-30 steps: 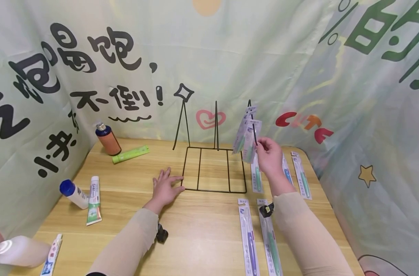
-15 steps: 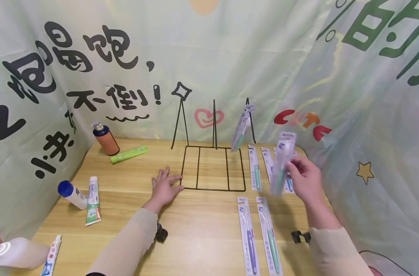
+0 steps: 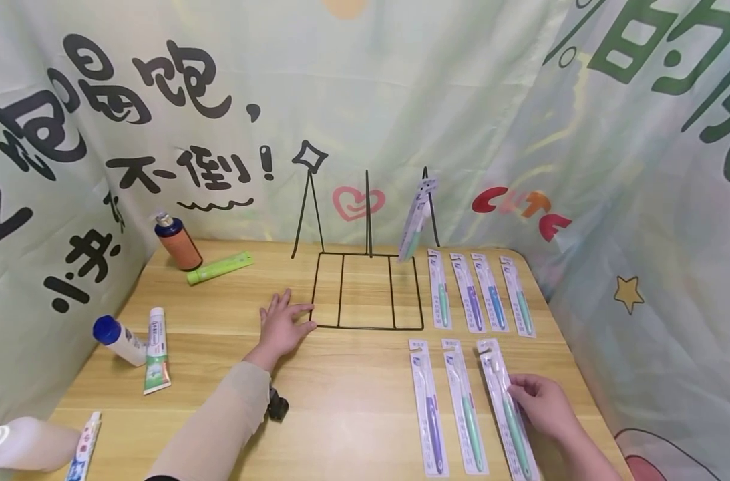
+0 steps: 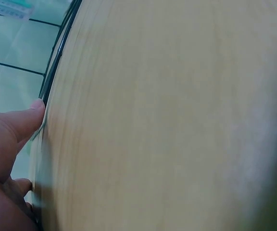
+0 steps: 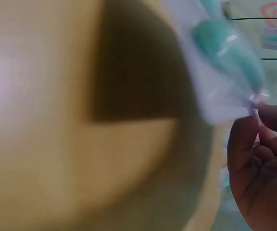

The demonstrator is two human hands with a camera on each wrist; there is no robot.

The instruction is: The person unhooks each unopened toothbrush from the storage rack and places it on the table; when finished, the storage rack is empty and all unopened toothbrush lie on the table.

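My right hand (image 3: 545, 406) pinches the right edge of a packaged green toothbrush (image 3: 509, 414) at the table's front right. In the right wrist view, thumb and finger meet at the edge of the clear packaging (image 5: 227, 62). To its left lie two more packaged toothbrushes, one green (image 3: 468, 407) and one purple (image 3: 429, 407). My left hand (image 3: 282, 329) rests on the wood with fingers spread, thumb and forefinger at the left side of a black wire rack (image 3: 367, 328). On the rack's right prong hangs a toothbrush package (image 3: 417, 220).
Several packaged toothbrushes (image 3: 465, 294) lie in a row right of the rack. At the left are a dark-capped orange bottle (image 3: 181, 247), a green tube (image 3: 220, 268), a blue-capped bottle (image 3: 124, 342), toothpaste tubes (image 3: 157, 351) and a pump bottle (image 3: 34, 443). Printed curtains (image 3: 316, 80) enclose the table (image 3: 340, 414).
My right hand has taken a toothbrush package off the rack's right prong and brought it right and down to the front row. The left hand stays at the rack.
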